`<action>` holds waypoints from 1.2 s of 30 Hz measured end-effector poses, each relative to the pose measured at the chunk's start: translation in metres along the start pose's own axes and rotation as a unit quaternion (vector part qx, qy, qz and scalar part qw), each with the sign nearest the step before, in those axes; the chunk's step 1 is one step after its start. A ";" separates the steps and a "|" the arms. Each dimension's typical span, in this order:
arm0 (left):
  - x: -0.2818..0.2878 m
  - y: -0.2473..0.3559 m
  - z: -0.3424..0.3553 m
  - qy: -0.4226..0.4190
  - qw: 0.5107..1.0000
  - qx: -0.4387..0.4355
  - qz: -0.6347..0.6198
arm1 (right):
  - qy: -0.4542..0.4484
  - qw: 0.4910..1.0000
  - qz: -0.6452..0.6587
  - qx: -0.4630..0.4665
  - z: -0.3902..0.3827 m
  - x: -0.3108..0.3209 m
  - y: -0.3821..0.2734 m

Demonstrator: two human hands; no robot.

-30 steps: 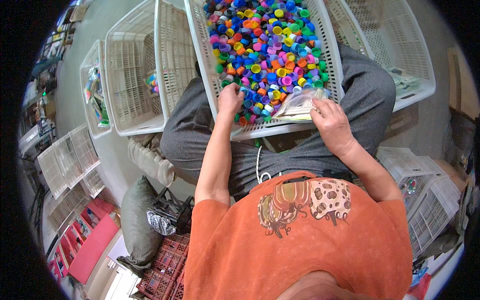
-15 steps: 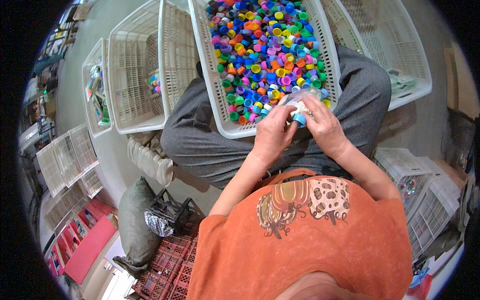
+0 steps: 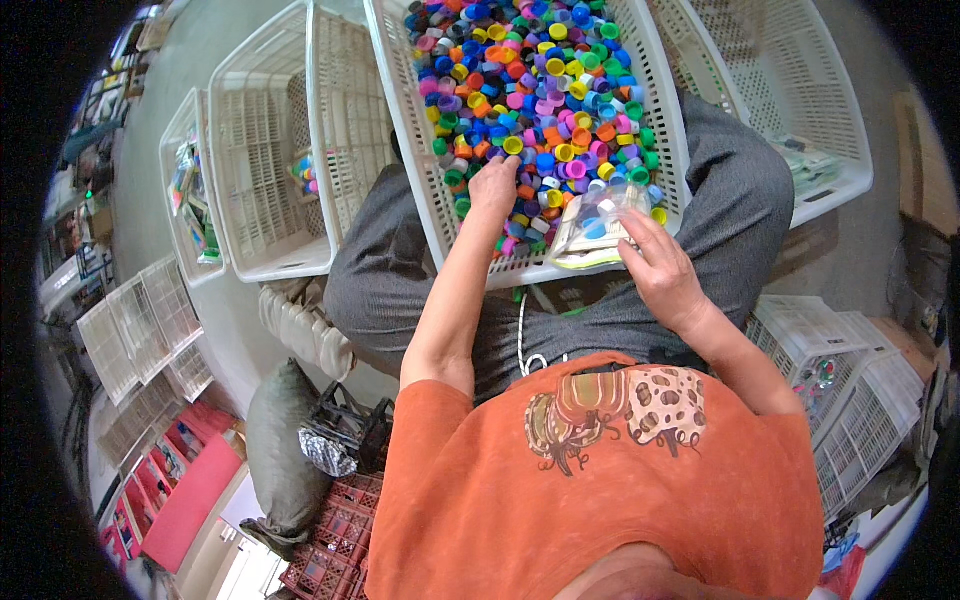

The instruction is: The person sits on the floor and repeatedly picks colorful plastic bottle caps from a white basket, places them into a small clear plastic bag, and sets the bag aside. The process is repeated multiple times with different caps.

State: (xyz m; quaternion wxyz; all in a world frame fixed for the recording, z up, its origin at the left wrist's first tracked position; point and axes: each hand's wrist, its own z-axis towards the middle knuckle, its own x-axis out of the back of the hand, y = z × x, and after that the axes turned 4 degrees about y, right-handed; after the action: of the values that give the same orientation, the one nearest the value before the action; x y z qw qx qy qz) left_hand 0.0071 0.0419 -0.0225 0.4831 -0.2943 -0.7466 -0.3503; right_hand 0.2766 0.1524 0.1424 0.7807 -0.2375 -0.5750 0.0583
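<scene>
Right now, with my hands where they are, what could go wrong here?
The clear bag lies at the near end of the white basket, with your right hand at its edge; it might slip if bumped.

Your left hand is among many small, loose caps, so you could catch several at once.

Your legs flank the basket; shifting a knee might jostle it.

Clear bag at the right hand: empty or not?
The clear bag is not empty: a light-blue round piece and pale flat contents show through its film. Mouth open or shut: cannot tell.
</scene>
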 end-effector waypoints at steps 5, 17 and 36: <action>0.007 0.000 0.001 0.009 0.991 0.016 -0.131 | 0.001 0.999 0.032 0.016 -0.007 -0.001 0.009; 0.029 -0.004 0.086 -0.052 0.996 0.058 0.047 | 0.007 1.000 -0.001 -0.028 0.006 0.003 0.002; 0.124 0.139 -0.109 0.169 0.957 -0.095 -0.215 | 0.032 0.999 0.013 0.006 0.006 -0.010 0.005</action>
State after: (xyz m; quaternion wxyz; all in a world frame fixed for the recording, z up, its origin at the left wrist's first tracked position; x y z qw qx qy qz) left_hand 0.1273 0.0471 0.1569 0.4856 -0.1080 -0.6626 -0.5599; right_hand 0.2688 0.1551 0.1324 0.7990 -0.2425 -0.5465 0.0643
